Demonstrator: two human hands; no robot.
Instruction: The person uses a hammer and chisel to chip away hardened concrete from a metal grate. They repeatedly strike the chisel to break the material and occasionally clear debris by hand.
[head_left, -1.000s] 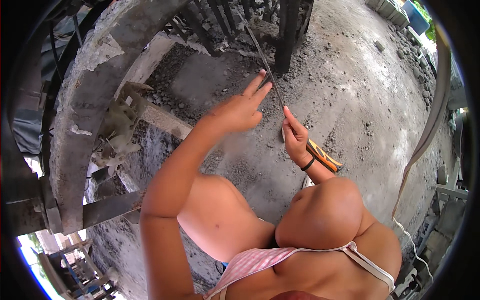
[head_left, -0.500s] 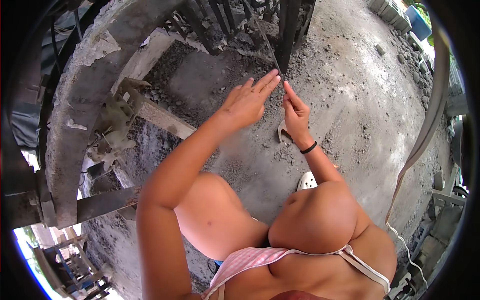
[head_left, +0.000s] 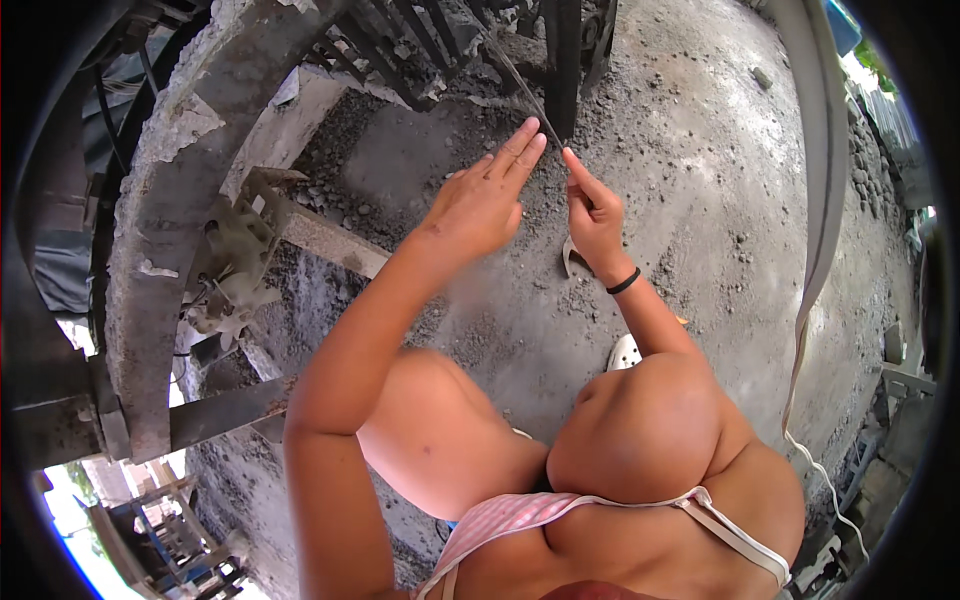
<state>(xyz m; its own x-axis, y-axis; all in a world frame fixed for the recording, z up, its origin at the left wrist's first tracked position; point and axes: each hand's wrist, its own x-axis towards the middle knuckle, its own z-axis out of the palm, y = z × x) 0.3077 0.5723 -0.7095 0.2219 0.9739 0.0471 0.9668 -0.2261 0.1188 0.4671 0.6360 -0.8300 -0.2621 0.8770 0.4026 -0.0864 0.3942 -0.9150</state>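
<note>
A thin grey metal strip (head_left: 522, 85) slants down from dark upright metal bars (head_left: 563, 65) at the top middle. Its near end is pinched between the thumb and forefinger of my right hand (head_left: 597, 222), which wears a black wristband. My left hand (head_left: 482, 205) lies just left of that end, fingers stretched out together and flat. Its fingertips are beside the strip; whether they touch it I cannot tell. The far end of the strip is lost among the bars.
A rough, curved concrete-like slab (head_left: 150, 240) rises at the left, with a straight beam (head_left: 335, 245) by it. Below my right hand lies a pale curved piece (head_left: 577, 262). A white clog (head_left: 625, 352) stands on the gravelly ground; a grey strap (head_left: 822, 150) hangs at the right.
My left hand has drawn slightly back and left along the strip. The right hand keeps its pinch and shifts slightly. The whole view has turned a little.
</note>
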